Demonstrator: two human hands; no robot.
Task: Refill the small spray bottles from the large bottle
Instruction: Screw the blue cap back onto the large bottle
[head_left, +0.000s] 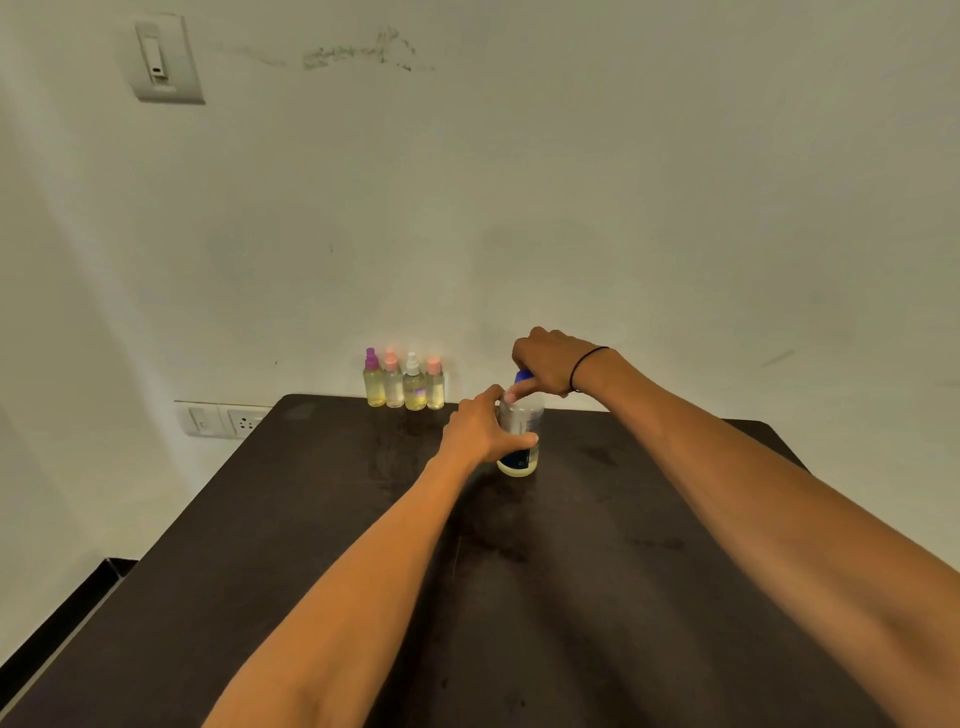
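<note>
The table (260, 545) is a very dark brown, almost black, with faint dull smears on its surface. The large bottle (519, 431) is clear with a blue cap (522, 375), a dark blue label and pale yellow liquid at the bottom. The 4 small spray bottles (404, 382) hold pale yellow liquid; from left, their tops are purple, pink, white and pink. The wristband (586, 364) on the right hand (545, 361) is black. The wall (571, 182) is off-white with a greenish tint and has dark scuff marks near the top. The wall switch (162, 60) and the socket plate (223, 420) are white.
</note>
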